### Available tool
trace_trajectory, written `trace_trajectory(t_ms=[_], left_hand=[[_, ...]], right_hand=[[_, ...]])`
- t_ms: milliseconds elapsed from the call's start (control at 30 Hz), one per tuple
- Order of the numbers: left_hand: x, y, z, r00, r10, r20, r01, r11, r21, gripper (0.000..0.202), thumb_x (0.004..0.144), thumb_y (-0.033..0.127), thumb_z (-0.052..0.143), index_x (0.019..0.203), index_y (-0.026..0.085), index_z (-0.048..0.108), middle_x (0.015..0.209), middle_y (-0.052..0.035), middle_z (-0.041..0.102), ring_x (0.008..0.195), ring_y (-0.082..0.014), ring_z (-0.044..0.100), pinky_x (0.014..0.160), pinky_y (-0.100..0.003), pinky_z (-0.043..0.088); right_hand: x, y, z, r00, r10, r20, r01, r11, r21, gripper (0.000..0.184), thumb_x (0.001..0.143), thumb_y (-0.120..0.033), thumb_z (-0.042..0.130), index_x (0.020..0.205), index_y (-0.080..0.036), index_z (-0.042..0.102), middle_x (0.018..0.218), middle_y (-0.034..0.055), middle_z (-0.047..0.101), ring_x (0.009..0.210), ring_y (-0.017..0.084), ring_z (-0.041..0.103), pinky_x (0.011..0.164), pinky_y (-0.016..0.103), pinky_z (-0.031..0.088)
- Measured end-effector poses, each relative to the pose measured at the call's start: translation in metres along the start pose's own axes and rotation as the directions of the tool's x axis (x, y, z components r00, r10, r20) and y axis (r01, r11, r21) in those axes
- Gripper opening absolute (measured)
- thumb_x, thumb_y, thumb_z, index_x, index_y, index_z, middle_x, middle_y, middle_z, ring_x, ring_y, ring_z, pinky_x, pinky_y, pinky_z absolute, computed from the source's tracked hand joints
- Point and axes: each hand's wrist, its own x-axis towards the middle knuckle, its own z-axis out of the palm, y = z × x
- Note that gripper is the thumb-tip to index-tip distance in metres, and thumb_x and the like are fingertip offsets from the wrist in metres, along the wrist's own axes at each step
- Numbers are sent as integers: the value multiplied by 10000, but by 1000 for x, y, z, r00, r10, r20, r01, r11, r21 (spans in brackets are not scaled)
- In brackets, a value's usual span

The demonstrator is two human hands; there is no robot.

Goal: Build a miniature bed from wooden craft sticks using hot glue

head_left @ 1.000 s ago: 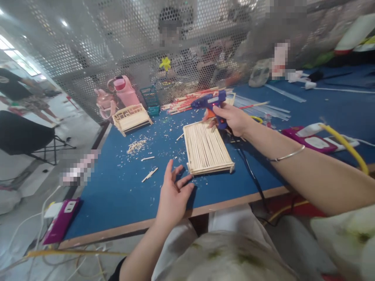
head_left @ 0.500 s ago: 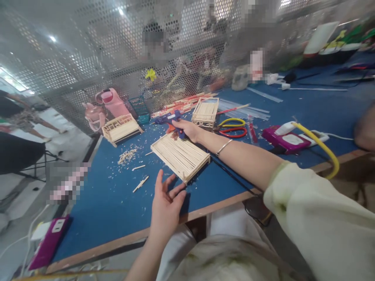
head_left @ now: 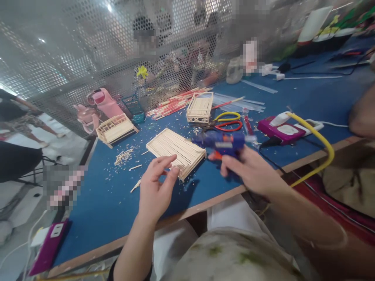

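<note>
My right hand (head_left: pixel 252 171) is closed round the grip of a blue glue gun (head_left: pixel 224 142), held just above the blue table (head_left: pixel 111 199) near its front edge, nozzle pointing left. A flat panel of pale wooden sticks (head_left: pixel 175 150) lies on the table to the left of the gun. My left hand (head_left: pixel 155 187) hovers at the panel's near corner with fingers loosely apart, holding nothing. The gun and my right hand are blurred by motion.
A small stick box (head_left: pixel 200 107), yellow and red scissors (head_left: pixel 228 121), a purple power strip (head_left: pixel 281 132) with a yellow cable and red-tipped sticks (head_left: pixel 172 105) lie behind. A stick bench (head_left: pixel 115 128) and pink bottles (head_left: pixel 101 103) stand left. Perforated mesh backs the table; another person's arm (head_left: pixel 361 115) rests at right.
My right hand pulled the glue gun back from the far side of the panel toward the table's front edge. My left hand rose slightly and its fingers curled nearer the panel's corner.
</note>
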Motion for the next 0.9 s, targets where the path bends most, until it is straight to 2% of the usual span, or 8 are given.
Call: trace_trajectory(t_ms=[67, 133, 200, 300, 433, 533, 900], left_hand=[[3, 0, 2, 998, 12, 59, -14, 1000, 27, 208, 795, 327, 634, 961, 237, 723, 940, -49, 671, 800, -141, 613, 657, -235, 490], [6, 1, 3, 996, 6, 85, -10, 999, 52, 152, 778, 299, 650, 887, 241, 740, 891, -36, 687, 794, -140, 625, 668, -235, 494], [8, 2, 5, 997, -21, 73, 16, 997, 72, 109, 766, 264, 655, 822, 236, 744, 828, -22, 703, 763, -135, 635, 675, -236, 500], [9, 2, 6, 996, -86, 36, 83, 992, 97, 94, 758, 235, 648, 778, 221, 739, 782, -13, 719, 723, -134, 646, 677, -240, 511], [6, 1, 6, 991, -135, 16, 132, 983, 125, 91, 745, 240, 656, 789, 207, 729, 781, -8, 726, 686, -130, 645, 658, -239, 513], [2, -1, 5, 987, -157, -14, 158, 976, 148, 92, 738, 245, 662, 793, 205, 723, 745, 1, 722, 639, -123, 635, 636, -235, 509], [-1, -3, 6, 989, -115, -91, 132, 967, 216, 88, 731, 263, 664, 759, 205, 724, 706, 1, 717, 605, -130, 628, 625, -251, 513]], right_hand=[[-36, 7, 7, 999, -13, -31, 10, 994, -110, 122, 842, -313, 528, 807, -235, 615, 798, 32, 699, 573, 159, 618, 519, 278, 523], [-58, 15, 15, 994, -99, -53, 88, 978, -188, 148, 842, -290, 518, 910, -233, 636, 818, 41, 700, 698, 195, 659, 605, 298, 555], [-68, 21, 21, 986, -161, -45, 147, 963, -225, 240, 860, -264, 492, 1066, -220, 606, 874, 50, 701, 773, 198, 672, 655, 288, 564], [-72, 27, 25, 983, -185, -6, 178, 950, -256, 333, 878, -234, 478, 1208, -211, 518, 956, 57, 700, 786, 176, 682, 650, 250, 562], [-75, 30, 27, 962, -272, 18, 263, 908, -327, 357, 876, -217, 494, 1233, -214, 477, 1099, 89, 675, 955, 194, 672, 780, 270, 551], [-76, 29, 28, 943, -330, 39, 321, 874, -366, 388, 874, -197, 489, 1259, -223, 443, 1108, 99, 675, 1004, 202, 659, 811, 285, 545], [-71, 23, 32, 919, -385, 91, 381, 801, -461, 441, 870, -176, 453, 1305, -233, 409, 1099, 100, 680, 981, 211, 667, 769, 307, 555]])
